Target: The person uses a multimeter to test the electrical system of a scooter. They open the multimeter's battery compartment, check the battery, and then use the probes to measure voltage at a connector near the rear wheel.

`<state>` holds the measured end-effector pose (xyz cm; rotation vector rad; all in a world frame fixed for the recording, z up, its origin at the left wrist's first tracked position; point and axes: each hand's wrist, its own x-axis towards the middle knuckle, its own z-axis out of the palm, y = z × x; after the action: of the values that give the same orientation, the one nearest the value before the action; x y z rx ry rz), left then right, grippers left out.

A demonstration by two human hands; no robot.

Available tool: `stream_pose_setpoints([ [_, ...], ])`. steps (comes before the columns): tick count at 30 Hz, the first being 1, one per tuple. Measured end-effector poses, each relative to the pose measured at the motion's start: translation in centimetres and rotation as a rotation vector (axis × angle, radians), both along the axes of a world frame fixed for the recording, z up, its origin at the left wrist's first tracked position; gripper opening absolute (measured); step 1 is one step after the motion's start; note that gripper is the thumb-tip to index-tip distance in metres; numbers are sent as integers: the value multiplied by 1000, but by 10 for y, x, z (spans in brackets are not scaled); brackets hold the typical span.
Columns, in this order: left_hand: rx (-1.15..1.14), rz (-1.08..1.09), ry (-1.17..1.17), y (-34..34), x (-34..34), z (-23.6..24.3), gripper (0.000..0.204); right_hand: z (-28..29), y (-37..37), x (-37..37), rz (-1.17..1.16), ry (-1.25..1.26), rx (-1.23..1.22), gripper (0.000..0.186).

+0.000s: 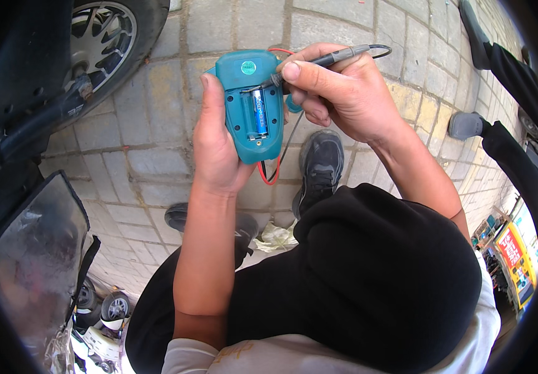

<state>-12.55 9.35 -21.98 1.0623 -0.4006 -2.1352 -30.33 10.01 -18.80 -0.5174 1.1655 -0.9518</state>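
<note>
In my left hand (214, 137) is a teal handheld meter (249, 144), back side up, its thumb along the left edge. The battery compartment is uncovered and shows a blue cylindrical battery (259, 112) beside a clear slot. My right hand (340, 93) grips a black and grey test probe (325, 59), its front end at the top right of the compartment. Part of a small teal piece (292, 106) shows beneath my right fingers; I cannot make out what it is. Red and black leads (271, 182) loop out from under the meter.
A vehicle wheel (130, 37) and a scuffed panel (35, 249) are at the left. My dark shoe (315, 168) rests on the paving (157, 156). Another person's legs (509, 149) are at the right, near a yellow and red board (515, 262). More wheels (116, 306) show at lower left.
</note>
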Motion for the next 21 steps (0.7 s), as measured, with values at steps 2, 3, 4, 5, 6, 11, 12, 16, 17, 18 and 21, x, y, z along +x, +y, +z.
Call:
stream_pose_setpoints([
  [2, -19, -1, 41, -1, -1, 1, 72, -2, 2, 2, 6, 86, -34, 18],
  [3, -28, -2, 82, -2, -1, 3, 70, -2, 3, 2, 19, 107, -94, 19],
  [4, -21, -1, 80, -2, -1, 4, 68, -4, 3, 3, 43, 294, -329, 17],
  [5, 13, 48, 112, -2, -1, 5, 68, -5, 3, 3, 79, 465, -595, 17],
  [6, 66, 99, 99, 0, -3, 7, 68, -5, 3, 5, 130, 626, -855, 17],
  [11, 54, 85, 203, -2, -1, 9, 71, 6, 8, 9, 77, 521, -591, 17],
  [12, 6, 45, 245, -3, -1, 8, 72, 10, 10, 10, 18, 416, -376, 18],
  [16, -35, 38, 158, 0, 0, 7, 74, 17, 11, 18, -91, 157, -79, 22],
  [17, -6, 68, 179, 0, 0, 7, 75, 18, 10, 19, -99, 151, -36, 23],
  [18, -23, 65, 206, 0, 1, 7, 75, 18, 10, 20, -112, 118, -13, 23],
  [21, -39, 69, 256, -1, 1, 8, 75, 18, 8, 19, -146, 34, 46, 24],
])
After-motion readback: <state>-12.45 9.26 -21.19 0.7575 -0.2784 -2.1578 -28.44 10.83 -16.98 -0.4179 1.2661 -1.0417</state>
